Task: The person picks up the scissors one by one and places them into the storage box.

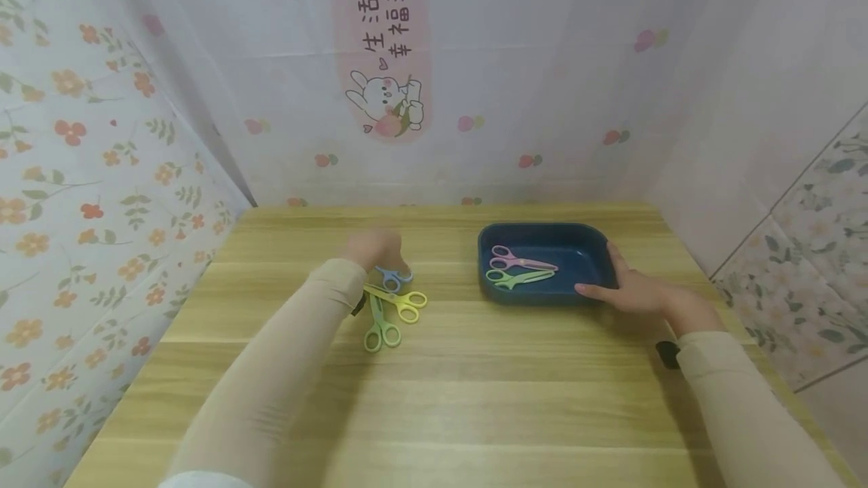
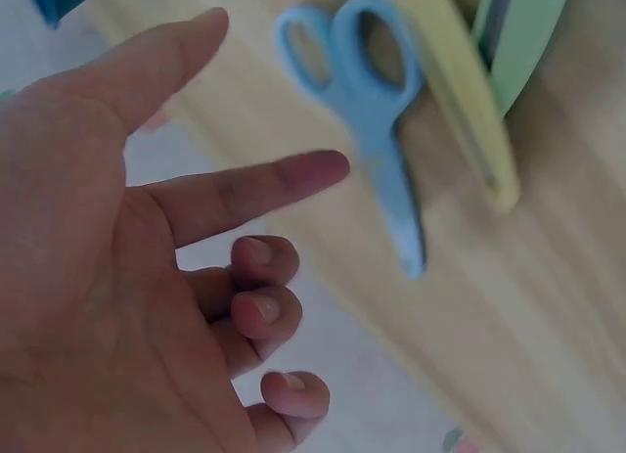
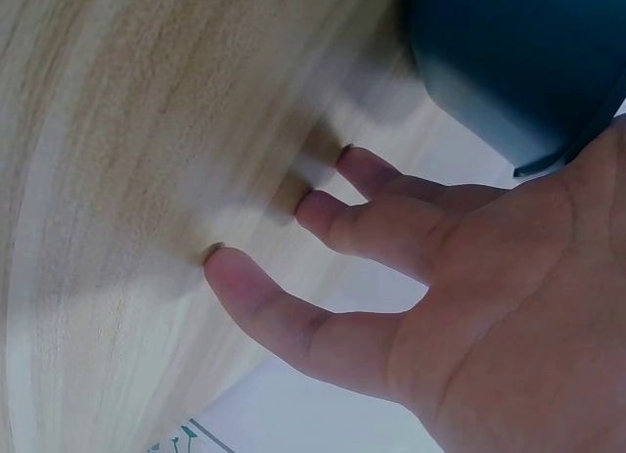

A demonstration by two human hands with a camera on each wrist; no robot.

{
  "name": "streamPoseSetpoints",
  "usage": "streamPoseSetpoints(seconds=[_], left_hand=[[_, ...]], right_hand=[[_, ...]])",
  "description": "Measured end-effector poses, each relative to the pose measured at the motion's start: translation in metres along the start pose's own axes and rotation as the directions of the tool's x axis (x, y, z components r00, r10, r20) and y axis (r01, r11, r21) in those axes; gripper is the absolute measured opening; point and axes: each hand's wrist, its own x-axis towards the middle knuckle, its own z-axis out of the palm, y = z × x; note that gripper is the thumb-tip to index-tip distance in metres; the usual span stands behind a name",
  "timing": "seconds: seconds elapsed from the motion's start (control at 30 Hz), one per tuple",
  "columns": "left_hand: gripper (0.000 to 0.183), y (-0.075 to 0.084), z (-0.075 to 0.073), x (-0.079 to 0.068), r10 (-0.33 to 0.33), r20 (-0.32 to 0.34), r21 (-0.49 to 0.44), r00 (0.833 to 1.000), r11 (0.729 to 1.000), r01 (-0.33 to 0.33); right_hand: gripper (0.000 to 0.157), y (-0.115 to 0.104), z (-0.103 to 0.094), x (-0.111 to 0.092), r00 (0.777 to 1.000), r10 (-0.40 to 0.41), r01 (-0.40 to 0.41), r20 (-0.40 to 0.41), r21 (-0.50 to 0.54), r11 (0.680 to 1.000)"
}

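My left hand (image 1: 380,247) is over the table beside a blue pair of scissors (image 2: 377,111). In the left wrist view its index fingertip is right by the scissors' pivot, the thumb stands apart and the other fingers curl loosely, with nothing between them. Yellow scissors (image 1: 396,298) and green scissors (image 1: 380,326) lie overlapping just nearer to me, handles outward. My right hand (image 1: 634,288) holds the right end of a dark blue box (image 1: 484,262), thumb over the front rim and fingers outside. Pink scissors (image 1: 522,258) and light green scissors (image 1: 518,277) lie inside the box.
A wood-grain table (image 1: 441,398) carries everything. White curtains (image 1: 542,96) with a fruit print hang behind its back edge, and a flowered sheet (image 1: 88,172) covers the left side. At the right stands a pale wall (image 1: 739,134).
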Motion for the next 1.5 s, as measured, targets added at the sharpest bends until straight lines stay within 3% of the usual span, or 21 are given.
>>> streamPoseSetpoints(seconds=[0.2, 0.3, 0.37, 0.57, 0.77, 1.03, 1.2, 1.5], left_hand=[[0.023, 0.001, 0.028, 0.003, -0.008, -0.055, 0.045, 0.998, 0.999, 0.010], [0.030, 0.000, 0.034, 0.010, -0.019, -0.077, 0.063, 0.997, 0.998, 0.023], [0.035, 0.001, 0.034, 0.012, -0.027, -0.084, 0.065, 0.996, 0.997, 0.033], [0.017, 0.002, 0.033, 0.013, -0.022, -0.138, 0.076, 0.990, 0.997, 0.033], [0.030, -0.005, 0.034, 0.015, -0.013, -0.181, 0.077, 0.983, 0.997, 0.028], [0.038, -0.015, 0.035, 0.020, -0.064, -0.140, -0.005, 0.988, 0.998, 0.064], [0.049, -0.016, 0.039, 0.024, -0.071, -0.138, 0.023, 0.988, 0.997, 0.075], [0.032, -0.016, 0.041, 0.026, -0.064, -0.202, 0.000, 0.977, 0.998, 0.065]], right_hand=[[0.129, -0.005, 0.002, 0.001, 1.000, -0.003, 0.003, -0.018, -0.005, 1.000], [0.129, -0.008, 0.002, 0.001, 1.000, -0.007, 0.007, -0.015, 0.003, 1.000], [0.130, -0.008, 0.003, 0.001, 1.000, -0.009, 0.009, -0.015, 0.009, 1.000], [0.129, -0.008, 0.001, 0.001, 1.000, 0.002, -0.002, -0.015, -0.003, 1.000], [0.129, -0.007, 0.000, -0.002, 1.000, 0.009, -0.009, -0.010, -0.005, 1.000], [0.128, -0.003, 0.000, -0.002, 1.000, 0.024, -0.024, -0.007, 0.009, 1.000], [0.130, -0.001, -0.001, -0.001, 1.000, 0.029, -0.029, -0.001, -0.005, 1.000], [0.129, 0.000, 0.001, -0.001, 1.000, 0.027, -0.027, -0.015, 0.000, 1.000]])
